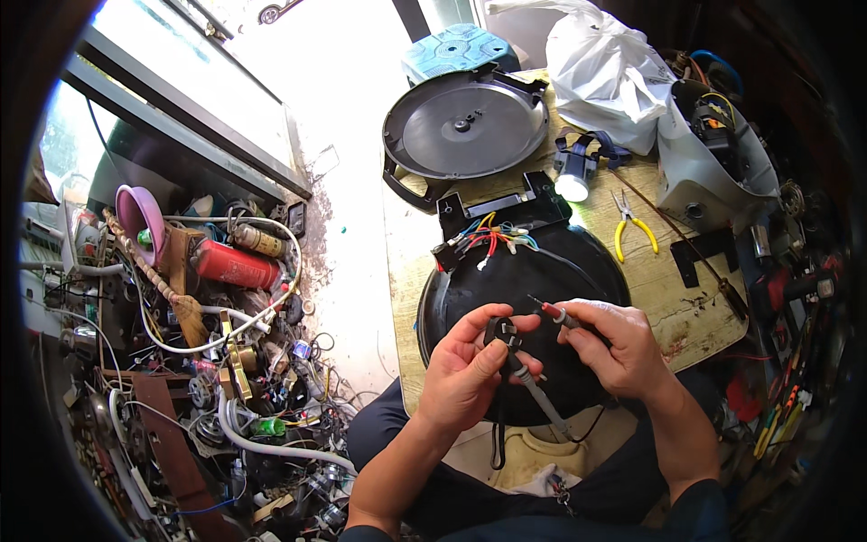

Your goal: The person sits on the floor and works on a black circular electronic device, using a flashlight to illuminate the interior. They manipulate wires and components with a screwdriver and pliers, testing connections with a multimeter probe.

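My left hand (474, 366) grips a small black connector (504, 331) on a dark cord, with a grey test probe (537, 393) angled down beside its fingers. My right hand (614, 348) holds a second grey probe with a red collar (555, 313), its metal tip pointing up and left near the connector. Both hands are over a round black appliance body (591, 280). At its back, a bundle of colored wires (492, 235) comes out beside a black bracket (470, 206).
A round dark lid (424, 126), headlamp (573, 181), yellow pliers (637, 237), long screwdriver (722, 289), white bag (605, 81) and grey housing (695, 181) share the wooden table (402, 271). A blue stool (456, 50) stands behind. Cluttered parts, a red cylinder (230, 264) and a broom (190, 321) crowd the left.
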The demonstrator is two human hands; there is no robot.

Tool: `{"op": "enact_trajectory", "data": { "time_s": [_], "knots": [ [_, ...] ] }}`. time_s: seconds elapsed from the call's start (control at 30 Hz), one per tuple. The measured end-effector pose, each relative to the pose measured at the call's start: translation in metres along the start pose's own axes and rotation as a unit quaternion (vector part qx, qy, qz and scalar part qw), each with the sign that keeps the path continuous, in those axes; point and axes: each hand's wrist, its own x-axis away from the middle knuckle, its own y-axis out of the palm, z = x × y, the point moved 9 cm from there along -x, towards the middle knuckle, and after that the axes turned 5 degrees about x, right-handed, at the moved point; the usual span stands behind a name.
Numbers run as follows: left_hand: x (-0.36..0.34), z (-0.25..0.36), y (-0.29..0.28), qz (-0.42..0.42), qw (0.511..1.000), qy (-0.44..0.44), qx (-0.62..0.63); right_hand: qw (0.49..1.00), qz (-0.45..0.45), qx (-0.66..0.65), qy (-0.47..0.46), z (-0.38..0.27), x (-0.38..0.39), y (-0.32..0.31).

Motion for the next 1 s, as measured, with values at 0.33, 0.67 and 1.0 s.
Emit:
{"op": "enact_trajectory", "data": {
  "time_s": [0.33, 0.67, 1.0],
  "knots": [
    [-0.009, 0.006, -0.011, 0.014, 1.0, -0.013, 0.009, 0.998, -0.017, -0.059, -0.023, 0.012, -0.006, 0.011],
    [-0.01, 0.009, -0.016, 0.018, 0.999, -0.005, 0.027, 0.999, -0.015, -0.037, 0.038, 0.014, -0.008, 0.015],
    [-0.01, 0.01, -0.016, 0.018, 0.999, 0.005, 0.027, 0.999, -0.024, -0.009, -0.027, 0.011, -0.009, 0.023]
  ]
}}
